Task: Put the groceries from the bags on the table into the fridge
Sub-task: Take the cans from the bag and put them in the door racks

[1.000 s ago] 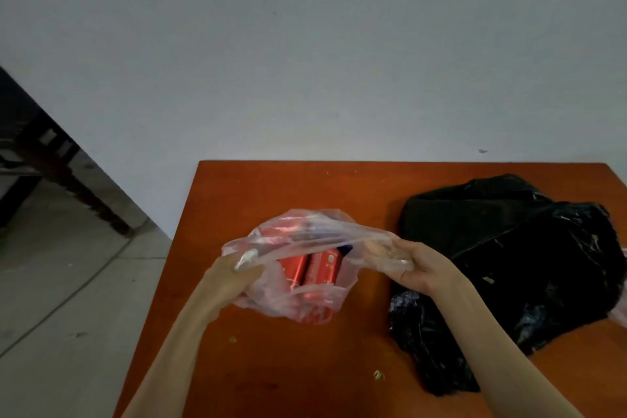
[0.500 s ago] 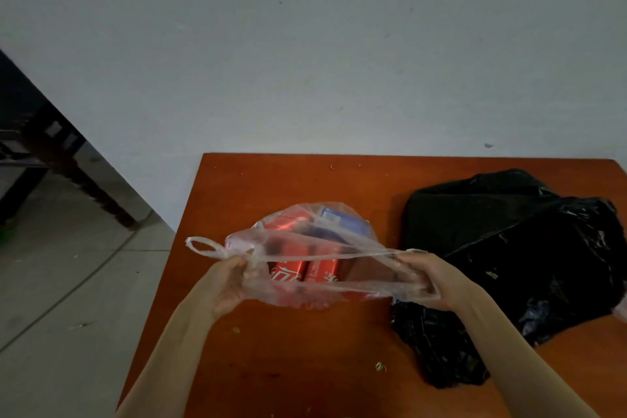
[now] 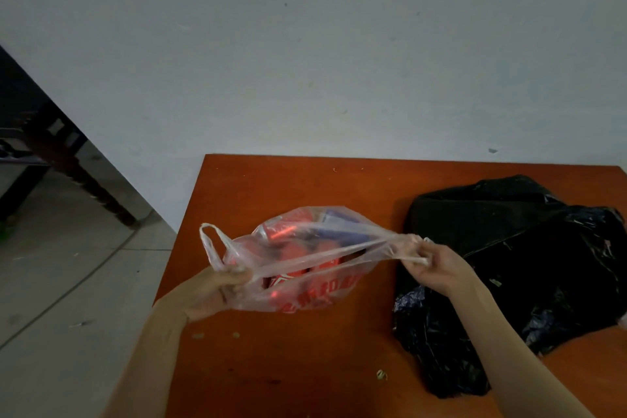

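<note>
Two hands stretch bag (image 3: pixel 305 268) mouth: left hand (image 3: pixel 217 288) grips one handle, right hand (image 3: pixel 434 265) pinches other. Widen evenly, avoid tearing; then lift cans (image 3: pixel 288 251) out.

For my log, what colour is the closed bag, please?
Black, seen in the head view.

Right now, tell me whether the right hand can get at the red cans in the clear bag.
Probably not yet: the right hand and left hand both grip the clear bag, stretching its mouth across the red cans.
</note>
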